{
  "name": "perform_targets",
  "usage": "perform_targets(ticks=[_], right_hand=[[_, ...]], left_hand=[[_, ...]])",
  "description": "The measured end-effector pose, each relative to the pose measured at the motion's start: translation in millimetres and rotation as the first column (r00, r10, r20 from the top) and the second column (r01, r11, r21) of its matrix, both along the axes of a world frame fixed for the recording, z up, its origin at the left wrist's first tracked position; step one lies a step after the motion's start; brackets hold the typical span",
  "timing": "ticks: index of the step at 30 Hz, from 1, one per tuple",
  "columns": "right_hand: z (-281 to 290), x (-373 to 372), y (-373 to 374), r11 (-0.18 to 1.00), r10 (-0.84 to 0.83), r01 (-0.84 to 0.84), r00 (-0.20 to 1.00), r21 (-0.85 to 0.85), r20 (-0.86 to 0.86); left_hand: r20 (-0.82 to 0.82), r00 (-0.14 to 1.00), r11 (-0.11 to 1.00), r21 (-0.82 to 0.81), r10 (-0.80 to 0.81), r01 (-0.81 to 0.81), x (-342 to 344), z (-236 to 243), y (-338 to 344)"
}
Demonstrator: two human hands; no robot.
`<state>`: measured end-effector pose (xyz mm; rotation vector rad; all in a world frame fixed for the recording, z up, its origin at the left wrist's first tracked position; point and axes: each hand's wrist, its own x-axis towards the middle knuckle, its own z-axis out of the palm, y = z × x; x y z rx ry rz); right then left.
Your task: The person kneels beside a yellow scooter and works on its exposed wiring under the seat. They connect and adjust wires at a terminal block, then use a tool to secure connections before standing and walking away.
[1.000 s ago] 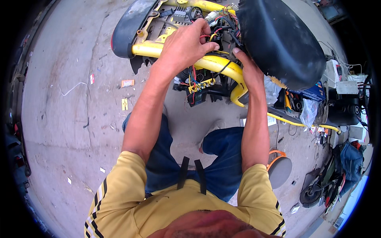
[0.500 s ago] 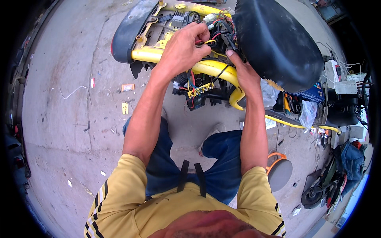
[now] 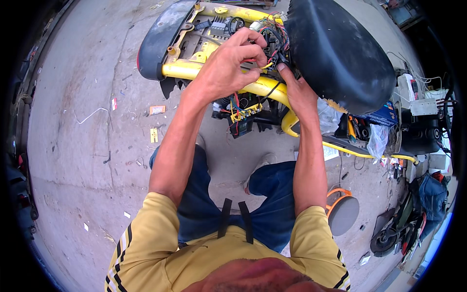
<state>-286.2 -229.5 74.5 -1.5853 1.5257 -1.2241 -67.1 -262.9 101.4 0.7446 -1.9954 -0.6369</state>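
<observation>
"What's on show in the head view?"

"A person in a mustard shirt works both bare hands over a yellow tubular metal frame (image 3: 262,86). The tangled, multicoloured wiring bundle (image 3: 281,35) sits far and centre, left of a smooth black padded seat (image 3: 340,51) that overhangs it."

"And the grip?"

"The left hand (image 3: 232,61) is curled, thumb and fingers narrowly apart beside a short yellow-covered wire (image 3: 266,65) and a thin red wire (image 3: 249,60); whether it pinches either, I can't tell from here. The right hand (image 3: 300,95) has its thumb against a black cable (image 3: 282,57); its fingers are hidden, so how firmly it grips is unclear."

"How is this best handled?"

"I'd say steady the cable with the right thumb, move one wire at a time by its covered part, and avoid tugging its neighbours."

"Anything in the way?"

"The seat crowds the right hand, and the frame's near rail runs under the left wrist. Nearer, a yellow terminal strip (image 3: 246,112) hangs on loose leads, easily snagged. The finned grey metal block (image 3: 219,26) lies far left of the fingers. On the right are a clear plastic bag (image 3: 378,140) and, nearer, a round grey stool with an orange frame (image 3: 344,215), well apart from the hands."
</observation>
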Motion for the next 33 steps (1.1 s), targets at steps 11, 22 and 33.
perform_targets(ticks=[11, 22, 33], right_hand=[[8, -5, -1, 0.984, 0.152, -0.16, 0.984, 0.079, 0.094], [2, -8, -3, 0.986, 0.13, -0.143, 0.981, 0.082, 0.145], [7, 0, 0, 0.987, 0.153, -0.157, 0.979, 0.023, 0.136]], left_hand=[[0.052, 0.997, 0.998, 0.012, -0.055, 0.054, 3, 0, 0], [-0.115, 0.99, 0.944, 0.309, -0.083, 0.115, 1, 3, 3], [-0.176, 0.98, 0.956, 0.291, 0.098, -0.043, -21, -1, 1]])
